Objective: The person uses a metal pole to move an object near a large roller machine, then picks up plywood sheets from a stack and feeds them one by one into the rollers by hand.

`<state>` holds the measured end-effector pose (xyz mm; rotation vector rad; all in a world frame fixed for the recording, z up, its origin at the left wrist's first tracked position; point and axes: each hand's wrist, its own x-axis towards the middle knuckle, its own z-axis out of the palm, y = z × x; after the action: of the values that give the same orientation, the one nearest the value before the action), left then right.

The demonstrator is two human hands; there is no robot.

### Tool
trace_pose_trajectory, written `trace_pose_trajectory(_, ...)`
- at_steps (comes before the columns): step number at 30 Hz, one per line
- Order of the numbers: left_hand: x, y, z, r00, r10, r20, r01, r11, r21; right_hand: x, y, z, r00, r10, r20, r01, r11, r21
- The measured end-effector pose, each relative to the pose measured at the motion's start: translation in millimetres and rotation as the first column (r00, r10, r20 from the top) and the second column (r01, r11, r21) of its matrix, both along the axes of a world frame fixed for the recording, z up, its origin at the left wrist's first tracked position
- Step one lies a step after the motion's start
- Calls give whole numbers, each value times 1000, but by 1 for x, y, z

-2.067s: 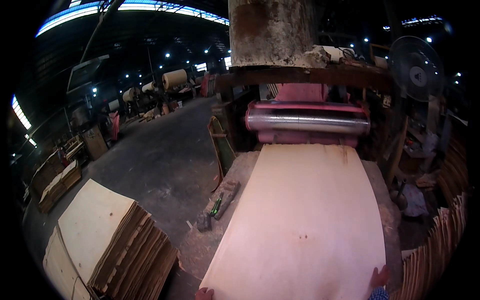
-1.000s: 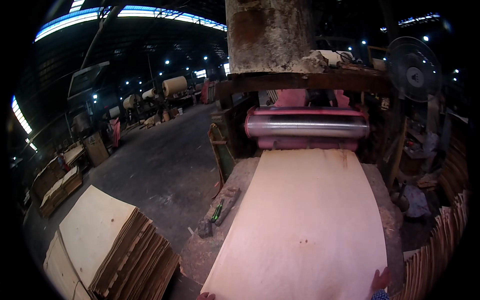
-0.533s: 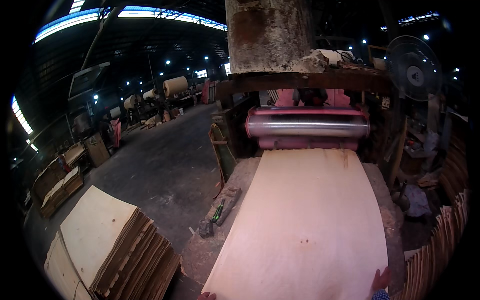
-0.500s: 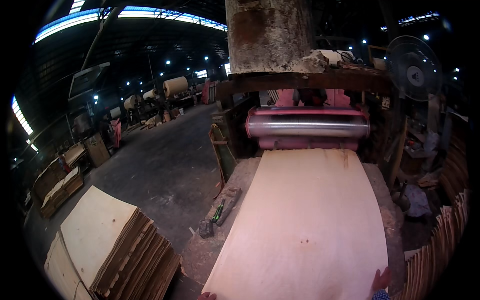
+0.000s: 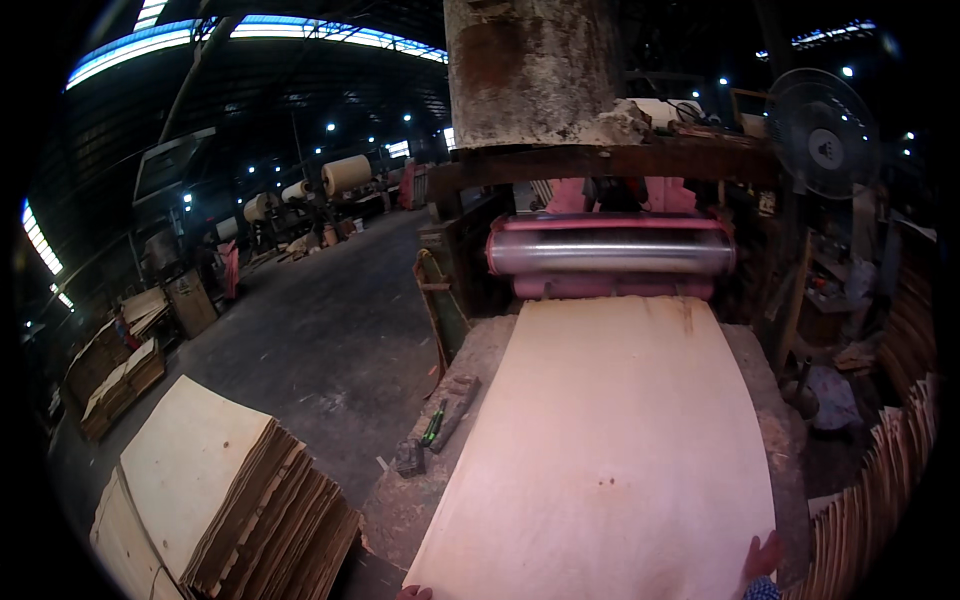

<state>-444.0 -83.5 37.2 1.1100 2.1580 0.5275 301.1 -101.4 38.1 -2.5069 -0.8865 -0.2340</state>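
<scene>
A long, pale wood veneer sheet lies flat in front of me. Its far end reaches up to the pink-smeared metal rollers of a machine. On the sheet's near right edge rests my right hand, fingers stretched out and a little apart. A checked cuff shows at that wrist. Only a small part of my left hand comes into view, at the sheet's near left corner by the lower rim; most of its fingers are hidden.
A stack of veneer sheets stands at the left, with more upright sheets on the right. A green-and-black hand tool lies on the ledge left of the sheet. Beyond the rollers stands a person; a fan is at the right.
The whole view has shifted very slightly. Both hands and the veneer sheet keep nearly the same places.
</scene>
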Motion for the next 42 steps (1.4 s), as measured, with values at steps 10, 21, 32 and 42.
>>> trace_pose_trajectory(10,9,1,16,1000,16,3,-16,1000,-9,-2,-3,10,1000,4,-18,-5,1000,-29)
trace_pose_trajectory(21,-6,2,-12,1000,18,17,-18,1000,8,-18,1,29,999,-11,-51,9,999,-40)
trace_pose_trajectory(32,-30,7,-63,1000,-29,5,29,1000,2,-36,0,59,997,22,-74,-18,998,53)
trace_pose_trajectory(42,-33,4,-58,993,24,114,-30,999,45,-41,1,63,996,3,-93,0,999,35)
